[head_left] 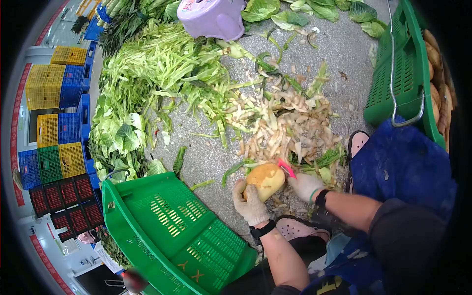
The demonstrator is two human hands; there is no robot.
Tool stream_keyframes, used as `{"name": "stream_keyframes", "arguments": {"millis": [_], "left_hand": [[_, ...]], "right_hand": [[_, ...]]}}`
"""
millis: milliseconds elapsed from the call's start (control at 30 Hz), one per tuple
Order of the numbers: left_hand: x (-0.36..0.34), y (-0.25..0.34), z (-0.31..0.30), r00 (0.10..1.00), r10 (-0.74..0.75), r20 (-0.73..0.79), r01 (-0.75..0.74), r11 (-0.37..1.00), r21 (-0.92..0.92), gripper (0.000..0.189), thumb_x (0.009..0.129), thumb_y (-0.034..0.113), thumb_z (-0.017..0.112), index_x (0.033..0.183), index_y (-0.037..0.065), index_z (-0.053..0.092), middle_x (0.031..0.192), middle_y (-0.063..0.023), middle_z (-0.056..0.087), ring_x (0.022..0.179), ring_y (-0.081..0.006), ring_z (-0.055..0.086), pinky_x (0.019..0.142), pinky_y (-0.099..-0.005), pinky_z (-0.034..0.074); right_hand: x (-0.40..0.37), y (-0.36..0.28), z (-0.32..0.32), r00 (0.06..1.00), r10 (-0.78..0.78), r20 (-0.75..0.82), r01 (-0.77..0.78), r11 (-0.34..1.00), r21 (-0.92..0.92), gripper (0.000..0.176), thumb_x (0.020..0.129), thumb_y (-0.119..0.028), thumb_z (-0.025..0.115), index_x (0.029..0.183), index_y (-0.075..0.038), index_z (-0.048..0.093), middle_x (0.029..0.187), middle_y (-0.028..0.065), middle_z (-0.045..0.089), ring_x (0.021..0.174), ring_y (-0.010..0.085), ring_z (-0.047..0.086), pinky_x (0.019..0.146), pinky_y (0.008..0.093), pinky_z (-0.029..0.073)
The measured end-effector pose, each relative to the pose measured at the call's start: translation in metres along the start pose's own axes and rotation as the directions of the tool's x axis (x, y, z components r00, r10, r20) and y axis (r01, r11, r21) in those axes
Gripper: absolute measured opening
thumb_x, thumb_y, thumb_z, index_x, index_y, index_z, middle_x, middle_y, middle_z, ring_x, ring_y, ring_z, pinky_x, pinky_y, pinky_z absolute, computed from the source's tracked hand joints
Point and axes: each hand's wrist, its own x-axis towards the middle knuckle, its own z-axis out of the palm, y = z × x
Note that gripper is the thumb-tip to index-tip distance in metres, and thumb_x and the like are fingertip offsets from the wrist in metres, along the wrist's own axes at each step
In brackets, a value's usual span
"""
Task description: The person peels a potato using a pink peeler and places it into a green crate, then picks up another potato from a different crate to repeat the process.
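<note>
floor (199,160) between green crates (142,201) (413,64), tuber (268,181) in left hand (251,205)

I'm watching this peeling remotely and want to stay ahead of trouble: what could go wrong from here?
The partly peeled tuber may turn or slip from the left hand, whose grip covers only one end; bare flesh could be slick.

The pink peeler, in the right hand, might nick the left fingers if a stroke overruns toward them, though the glove may help.

Peelings scattered on the floor could be slippery underfoot.
</note>
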Motion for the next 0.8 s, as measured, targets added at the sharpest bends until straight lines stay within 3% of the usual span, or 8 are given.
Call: {"name": "stream_keyframes", "arguments": {"millis": [233, 300, 367, 500, 600, 733, 767, 800], "left_hand": [[-0.001, 0.007, 0.006, 0.995, 0.104, 0.005, -0.104, 0.994, 0.023, 0.023, 0.086, 0.003, 0.057, 0.107, -0.003, 0.060, 0.112, -0.0130, 0.059, 0.101, -0.0218, 0.058, 0.094, -0.0345, 0.046], [-0.003, 0.020, 0.015, 0.985, -0.098, -0.140, 0.062, 0.969, -0.241, 0.026, 0.091, 0.013, 0.049, 0.107, -0.004, 0.061, 0.111, -0.0137, 0.058, 0.100, -0.0236, 0.058, 0.092, -0.0353, 0.047], [-0.002, 0.014, 0.019, 0.980, -0.144, -0.138, 0.106, 0.962, -0.250, 0.029, 0.092, 0.017, 0.046, 0.106, -0.004, 0.061, 0.110, -0.0141, 0.058, 0.100, -0.0240, 0.058, 0.091, -0.0356, 0.047], [-0.006, 0.019, 0.020, 0.981, -0.135, -0.139, 0.118, 0.985, -0.124, 0.032, 0.092, 0.016, 0.045, 0.112, -0.006, 0.057, 0.111, -0.0157, 0.059, 0.100, -0.0236, 0.057, 0.091, -0.0350, 0.047], [-0.006, 0.020, 0.019, 0.989, -0.085, -0.124, 0.081, 0.996, -0.040, 0.032, 0.092, 0.015, 0.044, 0.110, -0.007, 0.059, 0.109, -0.0158, 0.059, 0.100, -0.0238, 0.057, 0.091, -0.0349, 0.046], [-0.008, 0.009, 0.013, 0.988, -0.062, -0.139, 0.045, 0.991, -0.123, 0.032, 0.092, 0.015, 0.044, 0.109, -0.007, 0.060, 0.107, -0.0156, 0.060, 0.100, -0.0238, 0.057, 0.091, -0.0354, 0.046], [-0.010, 0.009, 0.014, 0.990, -0.031, -0.139, 0.021, 0.997, -0.072, 0.032, 0.091, 0.015, 0.045, 0.108, -0.007, 0.060, 0.107, -0.0156, 0.060, 0.098, -0.0237, 0.058, 0.090, -0.0353, 0.047], [-0.007, 0.010, 0.017, 0.991, 0.005, -0.136, -0.007, 1.000, -0.019, 0.032, 0.091, 0.015, 0.045, 0.108, -0.007, 0.060, 0.106, -0.0155, 0.061, 0.097, -0.0237, 0.058, 0.090, -0.0352, 0.047]], "right_hand": [[-0.014, -0.017, 0.010, 0.958, -0.240, -0.159, 0.255, 0.964, 0.077, 0.050, 0.094, -0.051, 0.039, 0.105, -0.006, 0.059, 0.090, 0.0239, 0.066, 0.087, 0.0423, 0.063, 0.078, 0.0499, 0.048], [-0.013, -0.019, -0.001, 0.962, -0.250, -0.106, 0.259, 0.963, 0.077, 0.050, 0.094, -0.051, 0.039, 0.102, -0.007, 0.060, 0.089, 0.0234, 0.066, 0.087, 0.0423, 0.063, 0.078, 0.0493, 0.048], [0.000, -0.006, 0.001, 0.975, -0.212, -0.061, 0.216, 0.974, 0.067, 0.050, 0.095, -0.051, 0.038, 0.101, -0.007, 0.060, 0.090, 0.0234, 0.066, 0.088, 0.0417, 0.063, 0.079, 0.0486, 0.049], [-0.013, -0.027, -0.007, 0.978, -0.162, -0.134, 0.164, 0.987, 0.003, 0.052, 0.097, -0.050, 0.035, 0.097, -0.006, 0.061, 0.089, 0.0245, 0.066, 0.087, 0.0394, 0.065, 0.076, 0.0488, 0.050], [-0.043, -0.055, -0.011, 0.922, -0.388, -0.014, 0.385, 0.918, -0.091, 0.049, 0.097, -0.047, 0.034, 0.098, -0.006, 0.061, 0.088, 0.0237, 0.066, 0.082, 0.0377, 0.066, 0.067, 0.0476, 0.052], [-0.007, -0.017, -0.012, 0.956, -0.293, -0.023, 0.287, 0.947, -0.144, 0.051, 0.097, -0.046, 0.033, 0.100, -0.005, 0.063, 0.083, 0.0221, 0.067, 0.083, 0.0380, 0.066, 0.072, 0.0486, 0.052], [0.006, -0.005, -0.027, 0.992, -0.052, 0.113, 0.065, 0.991, -0.118, 0.052, 0.097, -0.045, 0.032, 0.100, -0.005, 0.064, 0.089, 0.0223, 0.068, 0.086, 0.0386, 0.066, 0.075, 0.0489, 0.051], [0.008, 0.001, -0.026, 0.996, -0.062, 0.065, 0.069, 0.990, -0.124, 0.053, 0.097, -0.047, 0.032, 0.099, -0.005, 0.065, 0.089, 0.0226, 0.067, 0.085, 0.0389, 0.066, 0.074, 0.0486, 0.051]]}}
